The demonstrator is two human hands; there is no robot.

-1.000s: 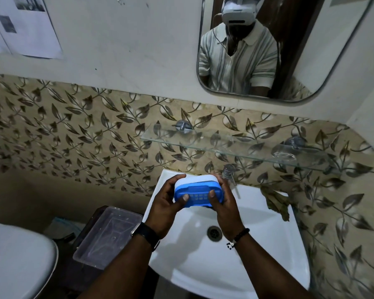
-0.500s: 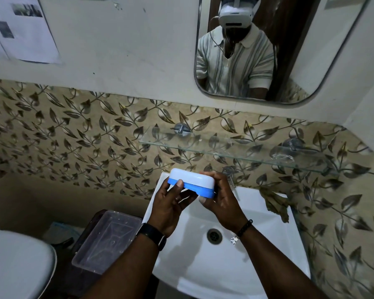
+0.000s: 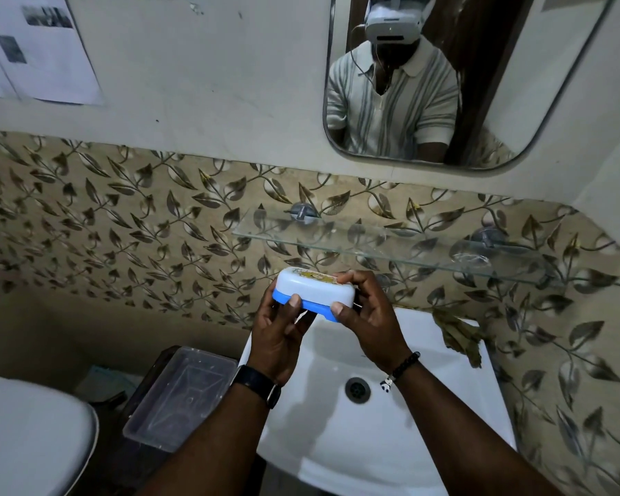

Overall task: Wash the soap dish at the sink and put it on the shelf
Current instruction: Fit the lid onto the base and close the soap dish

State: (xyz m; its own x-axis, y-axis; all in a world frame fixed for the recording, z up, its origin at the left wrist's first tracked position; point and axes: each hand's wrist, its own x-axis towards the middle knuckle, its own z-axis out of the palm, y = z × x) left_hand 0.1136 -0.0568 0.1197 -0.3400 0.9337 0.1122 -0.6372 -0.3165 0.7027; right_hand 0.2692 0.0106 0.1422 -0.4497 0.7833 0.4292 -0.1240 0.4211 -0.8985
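Note:
The soap dish (image 3: 314, 291) has a white lid with a yellowish label and a blue base. I hold it level above the back of the white sink (image 3: 426, 417). My left hand (image 3: 280, 338) grips its left end, thumb on the front edge. My right hand (image 3: 371, 316) grips its right end, fingers over the top. The glass shelf (image 3: 391, 245) hangs on the tiled wall just above and to the right of the dish. The tap is hidden behind my right hand.
A mirror (image 3: 455, 80) hangs above the shelf. A brownish rag (image 3: 460, 338) lies on the sink's back right rim. Left of the sink sits a clear plastic container (image 3: 179, 392) on a dark stand, and a white toilet (image 3: 33, 438) fills the lower left.
The dish has been turned over from blue underside facing me to lid up, and both hands have raised it from low over the basin toward the shelf.

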